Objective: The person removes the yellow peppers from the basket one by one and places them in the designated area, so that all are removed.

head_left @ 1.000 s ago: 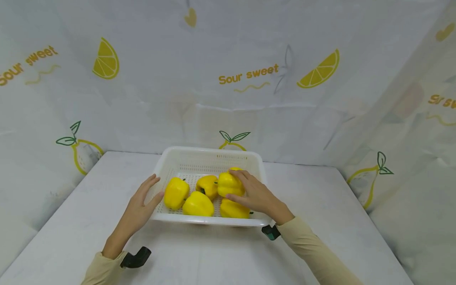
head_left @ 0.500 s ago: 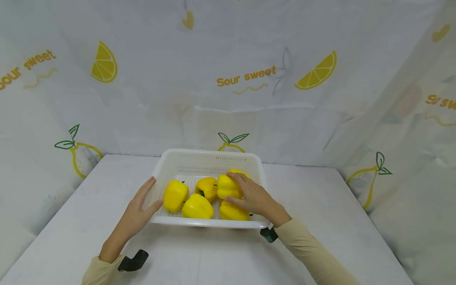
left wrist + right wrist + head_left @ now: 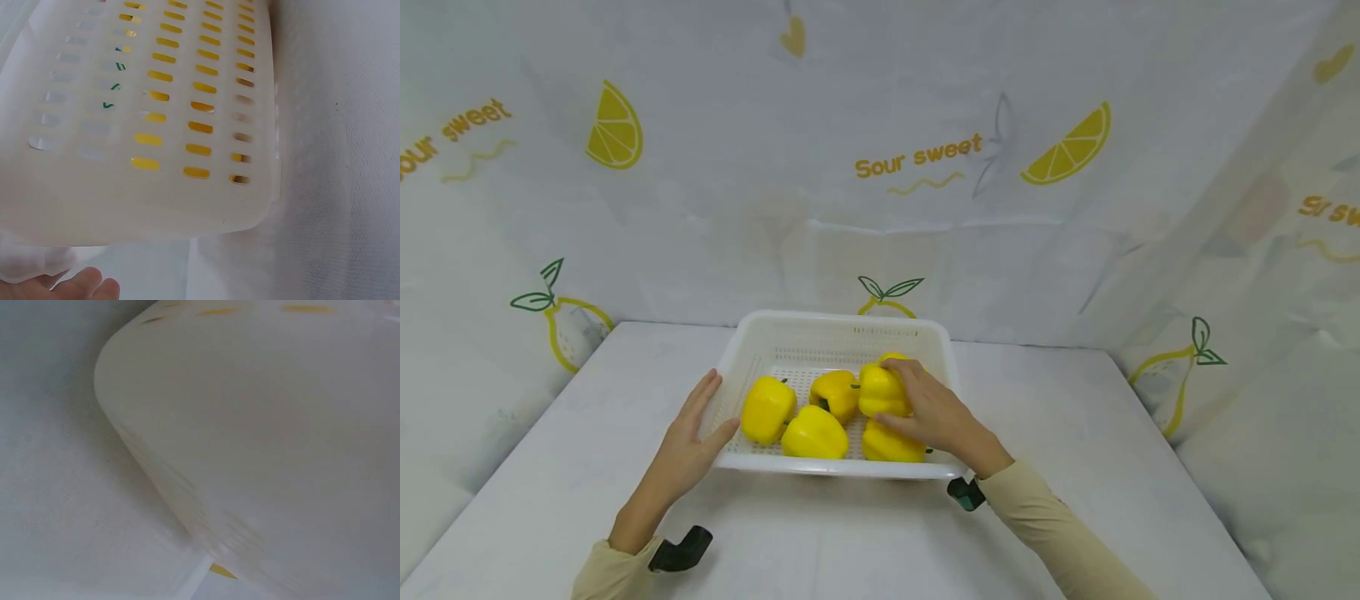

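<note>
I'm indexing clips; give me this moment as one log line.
right hand: grips yellow bell pepper | left hand: at left side of white plastic basket | other peppers: in basket

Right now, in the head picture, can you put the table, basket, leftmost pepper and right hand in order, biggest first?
1. Table
2. White basket
3. Right hand
4. Leftmost pepper
That's just how big they look here.

It looks like a makeshift booth: lemon-printed sheeting (image 3: 730, 208) lettered "Sour sweet" surrounds the white tabletop (image 3: 1045, 433) at back and sides.
</note>
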A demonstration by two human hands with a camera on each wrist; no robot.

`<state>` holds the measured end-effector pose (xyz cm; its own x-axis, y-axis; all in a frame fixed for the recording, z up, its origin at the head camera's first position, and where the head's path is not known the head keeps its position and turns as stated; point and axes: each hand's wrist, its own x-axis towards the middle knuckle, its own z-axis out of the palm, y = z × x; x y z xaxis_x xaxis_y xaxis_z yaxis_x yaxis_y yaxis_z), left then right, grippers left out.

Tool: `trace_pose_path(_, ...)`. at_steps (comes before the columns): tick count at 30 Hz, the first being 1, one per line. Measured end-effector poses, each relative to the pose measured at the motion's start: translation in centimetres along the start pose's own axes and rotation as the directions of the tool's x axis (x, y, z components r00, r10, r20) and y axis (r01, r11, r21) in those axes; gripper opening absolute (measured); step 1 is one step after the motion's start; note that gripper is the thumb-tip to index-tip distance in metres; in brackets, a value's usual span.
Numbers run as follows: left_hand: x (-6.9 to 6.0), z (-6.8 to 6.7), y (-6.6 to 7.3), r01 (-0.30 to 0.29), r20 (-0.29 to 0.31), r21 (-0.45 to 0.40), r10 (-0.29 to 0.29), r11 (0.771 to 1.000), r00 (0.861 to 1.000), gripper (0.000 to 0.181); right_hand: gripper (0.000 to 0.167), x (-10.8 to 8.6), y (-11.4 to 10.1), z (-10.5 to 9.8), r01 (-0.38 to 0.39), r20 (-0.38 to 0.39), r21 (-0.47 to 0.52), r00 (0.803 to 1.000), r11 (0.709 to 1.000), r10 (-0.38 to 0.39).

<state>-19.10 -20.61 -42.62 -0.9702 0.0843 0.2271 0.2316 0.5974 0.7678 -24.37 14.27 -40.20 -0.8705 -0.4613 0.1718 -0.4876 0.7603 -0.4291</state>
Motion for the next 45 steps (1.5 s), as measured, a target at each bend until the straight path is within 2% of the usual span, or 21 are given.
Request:
trace_pose_path(5, -0.11, 0.01, 0.15, 0.004, 0.003, 0.030, -0.004, 1.000, 1.000, 0.071, 0.073, -0.01, 0.16, 0.13, 0.010, -0.015, 0.000, 1.000, 1.000, -0.010)
trace_pose_path(14, -0.04, 0.22, 0.10, -0.011, -0.015, 0.032, 0.011, 0.999, 1.000, 0.067, 0.074, 0.00, 0.02, 0.10, 0.000, -0.028, -0.013, 1.000, 1.000, 0.000)
trace_pose_path(19, 0.05, 0.29, 0.11, -0.006, -0.025, 0.036, 0.007, 0.999, 1.000, 0.066, 0.082, 0.01, 0.01, 0.15, -0.017, -0.046, -0.030, 0.999, 0.999, 0.015)
trace_pose_path(23, 0.01, 0.29, 0.14, 0.003, -0.026, 0.038, -0.002, 0.999, 1.000, 0.066, 0.088, -0.11, -0.04, 0.12, -0.019, -0.068, 0.001, 0.998, 1.000, 0.019)
trace_pose_path(29, -0.05, 0.25, 0.29, 0.027, -0.020, 0.040, -0.026, 0.999, 0.999, 0.066, 0.085, -0.23, 0.06, -0.09, 0.026, -0.103, 0.046, 0.994, 0.999, -0.021)
trace_pose_path(34, 0.07, 0.25, 0.37, 0.024, -0.023, 0.036, -0.023, 0.999, 0.999, 0.066, 0.084, -0.22, 0.17, -0.03, 0.090, -0.156, 0.036, 0.984, 0.995, -0.084)
trace_pose_path(37, 0.09, 0.21, 0.41, 0.016, -0.027, 0.037, -0.015, 0.999, 1.000, 0.066, 0.085, -0.18, 0.21, 0.02, 0.104, -0.175, 0.025, 0.980, 0.994, -0.098)
trace_pose_path(45, 0.02, 0.39, 0.40, 0.019, -0.034, 0.047, -0.017, 0.999, 0.999, 0.065, 0.083, -0.29, 0.18, 0.06, 0.078, -0.164, 0.084, 0.984, 0.993, -0.063)
